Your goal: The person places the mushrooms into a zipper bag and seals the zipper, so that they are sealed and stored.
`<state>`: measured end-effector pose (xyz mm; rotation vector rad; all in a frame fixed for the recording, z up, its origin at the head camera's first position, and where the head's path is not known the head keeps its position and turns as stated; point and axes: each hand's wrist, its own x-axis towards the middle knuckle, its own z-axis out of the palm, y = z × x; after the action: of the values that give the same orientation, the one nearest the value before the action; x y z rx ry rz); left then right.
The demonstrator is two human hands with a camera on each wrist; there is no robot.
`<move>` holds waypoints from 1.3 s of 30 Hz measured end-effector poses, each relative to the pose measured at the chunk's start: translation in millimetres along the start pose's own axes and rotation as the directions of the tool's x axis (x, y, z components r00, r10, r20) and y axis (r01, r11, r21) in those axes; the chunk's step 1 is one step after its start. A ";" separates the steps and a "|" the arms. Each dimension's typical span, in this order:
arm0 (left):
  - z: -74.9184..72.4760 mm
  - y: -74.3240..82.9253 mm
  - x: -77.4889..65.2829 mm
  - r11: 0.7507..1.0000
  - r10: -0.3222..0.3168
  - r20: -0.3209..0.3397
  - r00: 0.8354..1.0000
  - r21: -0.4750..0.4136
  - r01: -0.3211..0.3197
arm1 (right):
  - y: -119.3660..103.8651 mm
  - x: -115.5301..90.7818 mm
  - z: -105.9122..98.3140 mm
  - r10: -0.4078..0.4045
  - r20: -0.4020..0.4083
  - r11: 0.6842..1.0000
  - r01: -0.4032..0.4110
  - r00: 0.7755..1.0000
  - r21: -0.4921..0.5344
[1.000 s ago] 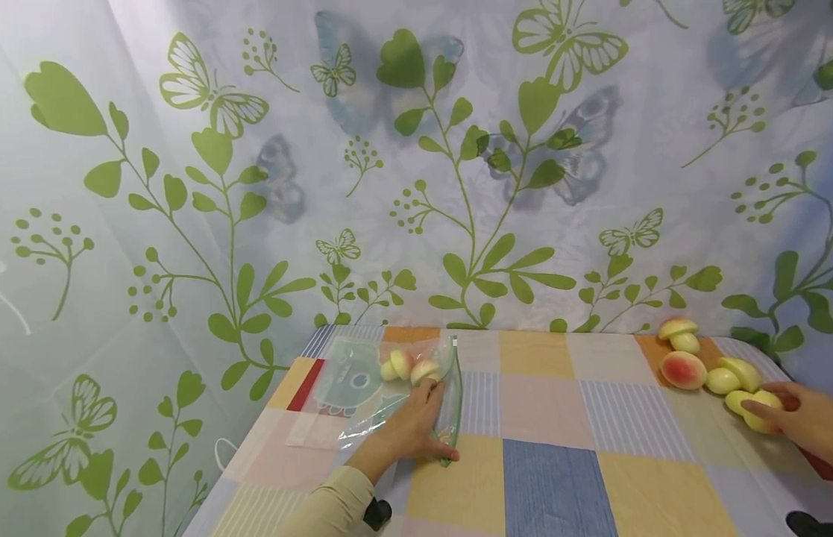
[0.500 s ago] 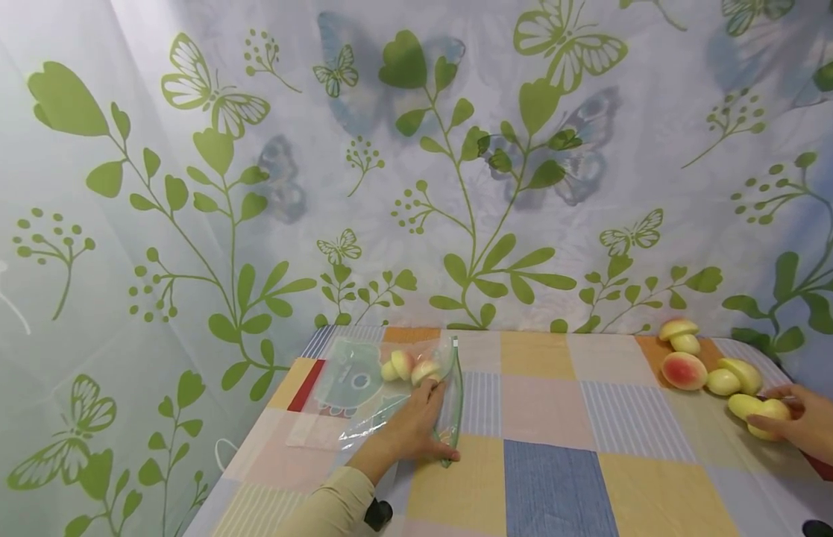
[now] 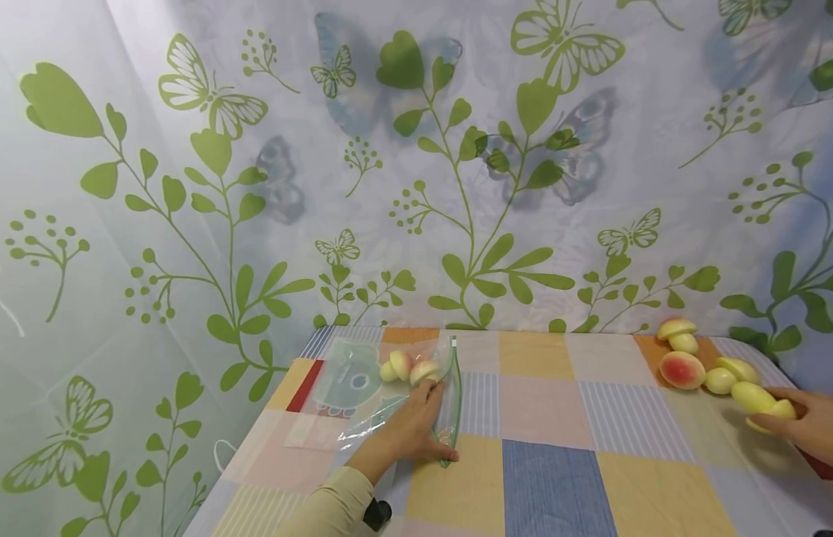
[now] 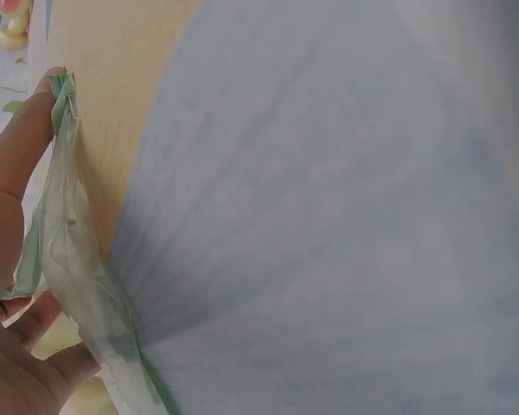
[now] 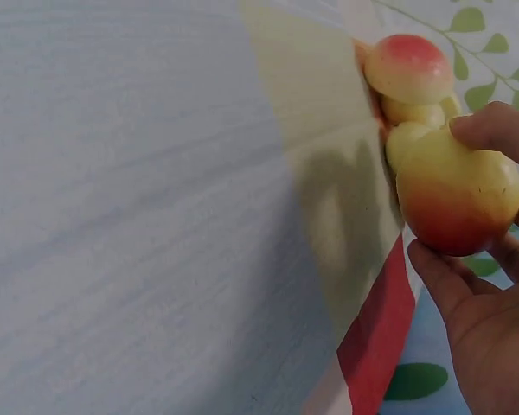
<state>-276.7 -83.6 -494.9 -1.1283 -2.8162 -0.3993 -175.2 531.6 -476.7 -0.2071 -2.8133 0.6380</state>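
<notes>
At the right side of the table, my right hand (image 3: 808, 421) holds a toy mushroom (image 3: 754, 397) between thumb and fingers. The right wrist view shows its rounded cap (image 5: 458, 190), yellow shading to red. My left hand (image 3: 416, 429) rests at the mouth of a clear zip bag (image 3: 369, 421) with a green edge, thumb and fingers spread apart. In the left wrist view the bag's green rim (image 4: 65, 112) lies over the thumb tip, and the other fingers reach along the plastic. Two more toy mushrooms (image 3: 396, 365) show inside the bag, next to the left fingertips.
Beyond the right hand lies a group of toy mushrooms, one with its red cap (image 3: 681, 371) facing me and another (image 3: 678, 328) at the back edge. A patchwork cloth (image 3: 550, 477) covers the table. Behind it hangs a leaf-and-butterfly curtain (image 3: 497, 179).
My right hand has taken hold of the nearest mushroom, which has turned and shifted slightly right, apart from the others. The left hand and bag have stayed in place.
</notes>
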 end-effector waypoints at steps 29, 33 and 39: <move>0.2 1.3 0.0 1.000 -0.018 -0.003 1.000 0.023 0.018 | -70.0 16.6 5.0 -0.129 0.099 0.985 0.116 0.987 0.129; 1.0 1.0 0.4 0.999 -0.017 -0.002 1.000 0.028 0.017 | -74.8 16.7 6.2 -0.150 0.086 0.982 0.138 0.985 0.131; 0.7 0.7 -0.1 1.000 -0.016 0.001 1.000 0.019 0.016 | -83.8 19.0 9.7 -0.180 0.083 0.972 0.165 0.980 0.169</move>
<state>-276.2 -83.0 -495.4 -1.1026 -2.8255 -0.3722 -203.0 456.4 -444.3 0.1010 -2.8113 0.8508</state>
